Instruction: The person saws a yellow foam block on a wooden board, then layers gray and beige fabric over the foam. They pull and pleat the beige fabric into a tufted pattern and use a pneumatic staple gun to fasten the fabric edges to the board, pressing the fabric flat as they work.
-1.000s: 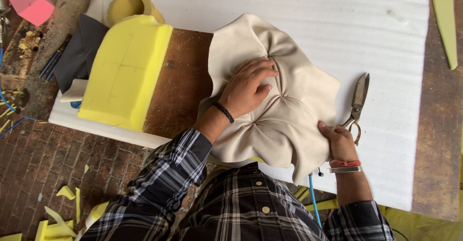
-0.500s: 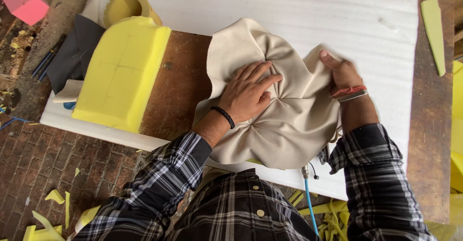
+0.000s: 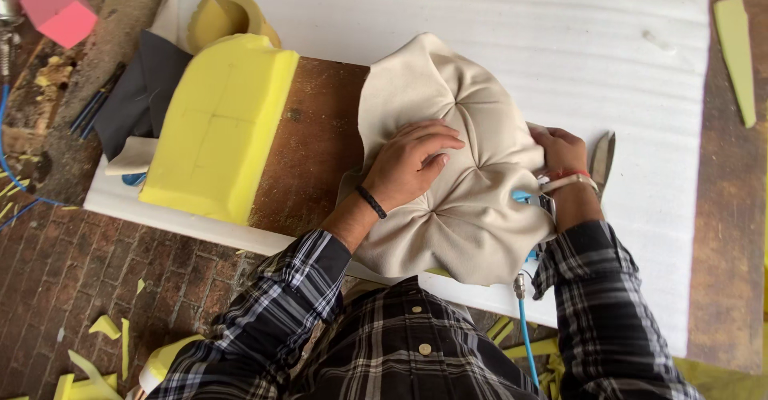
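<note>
I see my left hand (image 3: pixel 412 162) pressed on matt beige cloth (image 3: pixel 460 184), woven and soft, gathered into deep folds at centre frame; my right hand (image 3: pixel 560 150) grips its edge beside dull grey metal scissors (image 3: pixel 602 157). A porous, matt yellow foam block (image 3: pixel 220 132) sits left on a rough, stained brown wooden board (image 3: pixel 316 140). Ribbed white foam sheeting (image 3: pixel 480 8) fills the upper frame, weathered brick paving (image 3: pixel 72 264) the lower left

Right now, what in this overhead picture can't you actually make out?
- Right hand: its fingertips are tucked at the edge of the beige fabric cushion, so its grip is unclear.
- Scissors: handles hidden behind the right wrist.
- Blue tool: mostly covered by fabric and wrist.
- Pink block: cut off by the top-left frame edge.
</note>
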